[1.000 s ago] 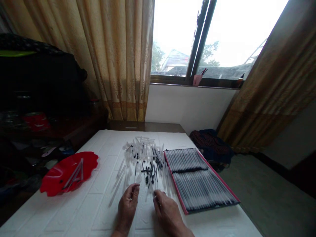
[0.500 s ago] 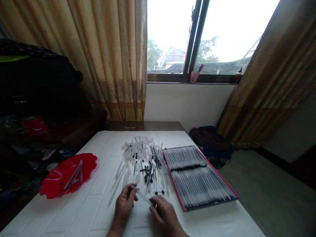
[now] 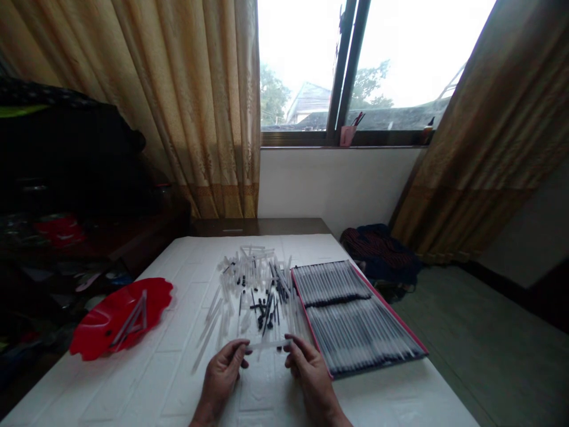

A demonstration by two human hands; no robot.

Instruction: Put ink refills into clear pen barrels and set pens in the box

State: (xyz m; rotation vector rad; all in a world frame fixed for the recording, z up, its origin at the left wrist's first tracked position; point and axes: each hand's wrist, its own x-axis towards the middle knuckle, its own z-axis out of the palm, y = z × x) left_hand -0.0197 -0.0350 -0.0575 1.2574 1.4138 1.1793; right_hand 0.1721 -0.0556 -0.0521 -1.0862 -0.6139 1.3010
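Observation:
Between my two hands a clear plastic tube (image 3: 268, 344) is held level, just above the near side of the table. My left hand (image 3: 225, 367) pinches its left end. At the right end, the fingers of my right hand (image 3: 309, 370) are closed on it. Beyond the hands lies a loose heap of clear tubes (image 3: 251, 267), with thin black rods (image 3: 268, 311) and small black caps (image 3: 260, 323) among them. To the right, a shallow tray with a pink rim (image 3: 317, 350) holds two rows of filled tubes (image 3: 364, 332) laid side by side.
On the left of the white table (image 3: 146, 379) sits a red scalloped plate (image 3: 91, 338) with a few clear tubes in it. A dark cluttered cabinet (image 3: 146, 237) stands farther left. Dark cloth (image 3: 382, 252) lies past the table's right edge, and a pink cup (image 3: 347, 136) stands on the windowsill.
The tube has swung from slanting down to the right to nearly level. My right hand has moved up and slightly right, to the tube's right end.

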